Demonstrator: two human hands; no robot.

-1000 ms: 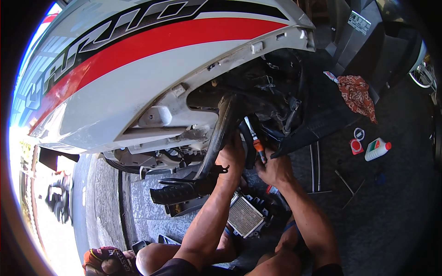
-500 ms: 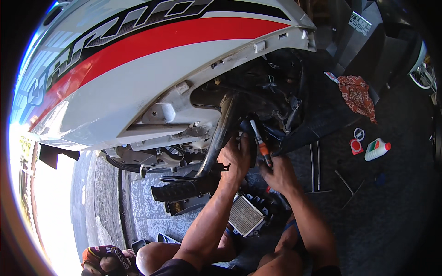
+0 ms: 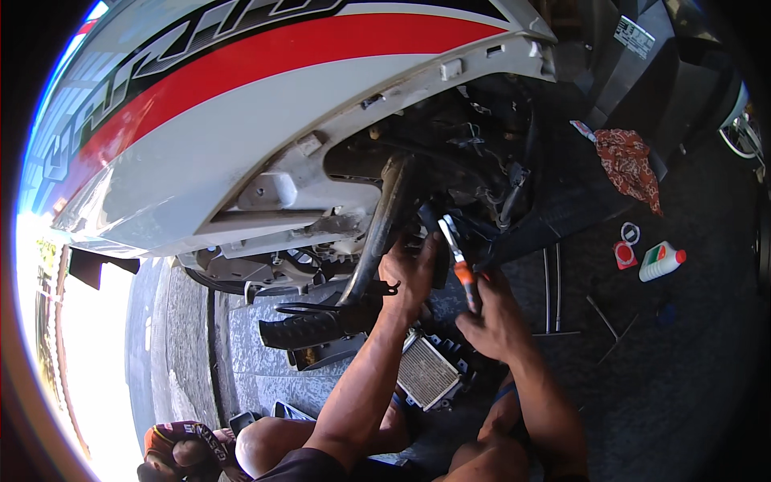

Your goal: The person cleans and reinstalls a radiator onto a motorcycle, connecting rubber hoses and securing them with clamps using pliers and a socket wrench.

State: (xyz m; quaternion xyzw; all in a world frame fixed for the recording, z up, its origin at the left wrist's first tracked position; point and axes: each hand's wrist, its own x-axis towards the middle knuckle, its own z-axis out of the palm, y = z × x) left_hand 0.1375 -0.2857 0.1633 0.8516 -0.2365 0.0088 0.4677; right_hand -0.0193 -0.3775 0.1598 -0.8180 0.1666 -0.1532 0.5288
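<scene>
In my right hand (image 3: 494, 313) is a pair of pliers (image 3: 466, 277) with orange and grey handles. Its bright metal jaws point up and away, slightly apart, beside the dark underside of a scooter. My left hand (image 3: 408, 277) reaches in below the scooter's worn metal frame tube (image 3: 384, 217), fingers bent beside a short black hose-like piece (image 3: 430, 217). What those fingers grip is hidden in shadow. Overhead hangs the scooter's white body panel (image 3: 265, 120) with a red stripe.
A small radiator (image 3: 428, 373) lies on the ground between my legs. To the right are a T-shaped wrench (image 3: 614, 329), a white bottle with a red cap (image 3: 662, 261), a red ring-shaped piece (image 3: 625, 255) and a patterned red cloth (image 3: 626, 165). Another person (image 3: 189, 450) crouches at the lower left.
My right hand has drawn slightly down and nearer, turning the pliers so that both jaws show. The left hand stays nearly in place under the frame tube.
</scene>
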